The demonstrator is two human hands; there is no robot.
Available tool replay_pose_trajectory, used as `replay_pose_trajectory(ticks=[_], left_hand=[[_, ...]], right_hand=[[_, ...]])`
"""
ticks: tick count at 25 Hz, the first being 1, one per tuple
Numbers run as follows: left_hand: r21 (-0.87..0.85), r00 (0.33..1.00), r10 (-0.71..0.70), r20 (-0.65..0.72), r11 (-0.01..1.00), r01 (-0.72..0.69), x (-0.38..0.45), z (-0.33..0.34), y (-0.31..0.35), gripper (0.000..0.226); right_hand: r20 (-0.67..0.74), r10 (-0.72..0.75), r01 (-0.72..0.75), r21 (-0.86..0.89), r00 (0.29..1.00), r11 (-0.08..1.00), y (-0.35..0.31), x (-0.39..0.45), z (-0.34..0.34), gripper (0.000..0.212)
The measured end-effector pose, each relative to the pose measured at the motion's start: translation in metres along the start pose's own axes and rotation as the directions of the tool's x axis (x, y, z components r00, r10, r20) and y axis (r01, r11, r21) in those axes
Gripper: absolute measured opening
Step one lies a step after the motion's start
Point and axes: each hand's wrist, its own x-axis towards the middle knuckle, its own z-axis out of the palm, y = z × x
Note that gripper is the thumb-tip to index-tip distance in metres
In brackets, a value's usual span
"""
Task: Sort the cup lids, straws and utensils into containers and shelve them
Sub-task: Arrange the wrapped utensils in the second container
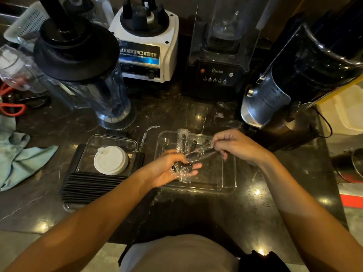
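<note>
**Over the clear tray, two hands hold wrapped spoons**

Above the clear tray on the dark counter, the left hand is curled around a bunch of black wrapped utensils. The right hand pinches the other end with its fingertips. A white cup lid sits in the box to the left.
</note>
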Motion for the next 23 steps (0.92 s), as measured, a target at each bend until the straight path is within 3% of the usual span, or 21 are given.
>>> replay_pose_trajectory(ticks=[3,8,11,14,15,17,18,20,21,23], left_hand=[[0.032,1.000,0.018,0.018,0.999,-0.019,0.002,-0.002,0.000,0.040],[0.233,1.000,-0.028,-0.011,0.972,0.030,0.008,0.002,0.002,0.034],[0.278,0.991,-0.106,0.079,0.957,0.080,0.012,0.002,0.007,0.041],[0.481,0.995,-0.100,0.023,0.873,0.077,0.020,0.000,0.011,0.030],[0.575,0.996,-0.090,0.019,0.816,0.063,0.022,0.001,0.013,0.026],[0.727,0.994,-0.107,0.018,0.684,0.061,0.025,0.002,0.014,0.022],[0.777,0.992,-0.124,0.003,0.625,0.076,0.027,0.002,0.015,0.024],[0.864,0.990,-0.139,-0.027,0.494,0.093,0.034,0.003,0.018,0.029],[0.904,0.990,-0.134,-0.033,0.419,0.087,0.037,0.004,0.019,0.028],[0.960,0.994,-0.112,-0.013,0.278,0.044,0.047,0.004,0.018,0.026]], right_hand=[[0.108,0.074,-0.081,0.060,0.991,0.995,0.003,0.000,-0.001,0.013],[-0.074,0.164,-0.146,0.206,0.984,0.968,0.011,0.011,0.018,0.034],[-0.136,0.192,-0.150,0.269,0.972,0.951,0.014,0.009,0.033,0.022],[-0.222,0.239,-0.178,0.261,0.945,0.949,0.022,0.005,0.049,0.017],[-0.259,0.225,-0.183,0.175,0.939,0.967,0.025,0.004,0.053,0.022],[-0.332,0.073,-0.151,-0.216,0.941,0.965,0.026,-0.002,0.056,0.047],[-0.302,-0.026,-0.106,-0.413,0.953,0.905,0.025,-0.005,0.056,0.064],[-0.136,-0.107,-0.001,-0.626,0.985,0.780,0.025,-0.009,0.056,0.090],[-0.062,-0.101,0.029,-0.697,0.993,0.716,0.027,-0.009,0.057,0.096],[-0.019,-0.072,0.026,-0.815,0.997,0.579,0.036,-0.004,0.062,0.087]])
